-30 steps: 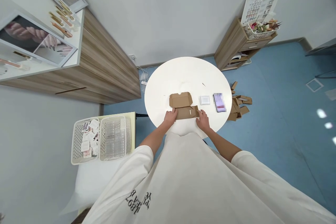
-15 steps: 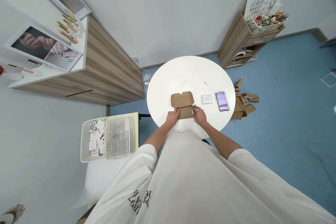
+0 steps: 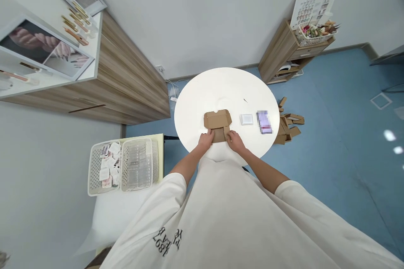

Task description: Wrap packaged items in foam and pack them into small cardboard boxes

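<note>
A flat brown cardboard box blank (image 3: 217, 120) lies on the round white table (image 3: 202, 96), partly folded. My left hand (image 3: 206, 139) grips its near left edge. My right hand (image 3: 234, 140) presses the right flap, folded inward over the near panel. Both hands have their fingers curled on the cardboard. A small white square packet (image 3: 246, 119) and a phone (image 3: 264, 121) lie to the right of the box.
More cardboard blanks (image 3: 288, 124) lie on the blue floor right of the table. Two white baskets (image 3: 123, 166) with packets sit on a low stand at my left. A wooden cabinet (image 3: 126, 80) stands at the left, a small wooden shelf unit (image 3: 285, 52) at the back right.
My right hand has moved left, folding the right flap of the cardboard inward. The left hand has stayed on the left edge.
</note>
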Motion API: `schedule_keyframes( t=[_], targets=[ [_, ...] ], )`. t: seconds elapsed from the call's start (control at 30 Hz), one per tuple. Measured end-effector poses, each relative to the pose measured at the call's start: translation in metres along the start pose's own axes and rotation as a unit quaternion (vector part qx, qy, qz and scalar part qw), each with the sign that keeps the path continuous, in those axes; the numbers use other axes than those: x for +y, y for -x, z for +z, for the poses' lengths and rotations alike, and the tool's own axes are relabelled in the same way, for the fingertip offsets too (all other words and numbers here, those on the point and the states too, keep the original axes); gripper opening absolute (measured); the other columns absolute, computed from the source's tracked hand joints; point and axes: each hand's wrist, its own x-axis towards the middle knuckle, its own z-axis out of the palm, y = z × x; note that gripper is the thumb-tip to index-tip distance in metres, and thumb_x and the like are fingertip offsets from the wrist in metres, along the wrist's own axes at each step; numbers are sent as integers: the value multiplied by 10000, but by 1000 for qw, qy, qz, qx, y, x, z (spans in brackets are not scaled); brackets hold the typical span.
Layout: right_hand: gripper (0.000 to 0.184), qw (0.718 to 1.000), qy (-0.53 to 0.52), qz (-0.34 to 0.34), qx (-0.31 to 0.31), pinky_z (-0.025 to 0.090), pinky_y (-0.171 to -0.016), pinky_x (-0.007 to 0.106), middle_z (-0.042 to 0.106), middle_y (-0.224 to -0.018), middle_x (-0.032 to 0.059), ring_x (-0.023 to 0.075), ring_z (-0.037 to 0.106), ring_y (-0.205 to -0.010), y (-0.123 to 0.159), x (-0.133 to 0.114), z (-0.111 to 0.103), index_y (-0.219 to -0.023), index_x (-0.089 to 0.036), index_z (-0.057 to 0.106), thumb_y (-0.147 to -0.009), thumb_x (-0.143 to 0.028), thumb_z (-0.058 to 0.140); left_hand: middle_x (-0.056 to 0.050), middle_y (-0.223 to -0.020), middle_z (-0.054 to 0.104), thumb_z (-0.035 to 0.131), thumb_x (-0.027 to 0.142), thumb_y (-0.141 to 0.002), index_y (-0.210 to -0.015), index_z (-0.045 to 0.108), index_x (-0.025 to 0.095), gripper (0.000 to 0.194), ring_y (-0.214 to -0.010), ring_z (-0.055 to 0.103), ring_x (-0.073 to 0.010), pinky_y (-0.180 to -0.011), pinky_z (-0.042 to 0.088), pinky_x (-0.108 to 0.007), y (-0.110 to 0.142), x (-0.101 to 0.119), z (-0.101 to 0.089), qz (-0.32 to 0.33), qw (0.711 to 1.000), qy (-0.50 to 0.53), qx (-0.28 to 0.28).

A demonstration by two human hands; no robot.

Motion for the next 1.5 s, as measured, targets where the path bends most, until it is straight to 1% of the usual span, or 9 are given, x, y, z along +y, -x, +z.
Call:
schedule_keyframes(
  t=[0.23,0.43,0.63,0.8,0.93,1.1,1.27,1.37,1.5],
  targets=[
    [387,991,93,30,-90,407,-924,368,521,-1316,178,279,547,-1116,-8,-4,3,-1349,-164,540,-1016,-291,390,-206,-1570,280,776,220,-797,-1420,370,225,744,-1025,673,-285,-886,449,-399,-4,-4,9,9,1000,-3,14],
    [422,981,170,15,-92,355,-974,443,533,-1291,237,331,485,-1183,-14,-16,2,-1296,-85,582,-1004,-339,413,-201,-1552,305,789,212,-789,-1418,388,239,746,-1031,672,-288,-898,443,-406,-6,-4,12,3,1000,8,12],
    [484,982,171,3,-78,365,-962,451,554,-1287,240,347,504,-1167,-12,-16,3,-1276,-76,592,-992,-438,440,-207,-1547,319,777,237,-806,-1406,406,229,705,-1004,681,-286,-873,451,-398,-2,-5,9,9,1000,-3,18],
    [426,994,86,-11,-65,398,-938,404,574,-1330,177,308,560,-1136,-5,9,-3,-1363,-154,510,-1016,-372,394,-208,-1523,352,783,266,-804,-1394,414,218,698,-978,692,-292,-858,457,-401,-2,-8,10,21,999,0,27],
    [447,998,8,65,9,423,-957,377,546,-1396,161,291,561,-1179,-10,44,-16,-1400,-158,474,-1026,-368,348,-217,-1543,326,786,275,-803,-1387,415,216,694,-965,694,-291,-858,462,-409,-3,-7,12,26,999,-1,33],
    [491,992,12,118,46,416,-1019,456,504,-1455,177,347,503,-1254,-35,96,-44,-1440,-137,459,-993,-324,377,-206,-1542,338,774,269,-813,-1382,408,222,677,-955,697,-277,-862,467,-405,-3,0,10,26,999,-6,29],
    [586,996,33,77,41,350,-1088,558,363,-1581,181,382,384,-1370,-75,129,-65,-1529,-139,347,-954,-250,390,-193,-1542,347,763,271,-819,-1375,413,227,659,-910,702,-258,-842,476,-392,-5,10,10,2,999,-21,26],
    [652,998,39,42,12,299,-1132,556,336,-1599,187,359,313,-1435,-97,138,-68,-1557,-137,287,-921,-195,420,-190,-1551,332,773,277,-809,-1383,408,234,682,-902,704,-264,-834,479,-396,-6,13,10,-10,999,-23,21],
    [666,997,73,18,-19,287,-1133,529,354,-1576,212,343,306,-1440,-110,143,-66,-1539,-111,290,-893,-150,448,-182,-1562,311,787,274,-798,-1408,384,267,730,-933,704,-271,-856,477,-402,-8,17,8,-26,1000,-9,13]
  ],
)
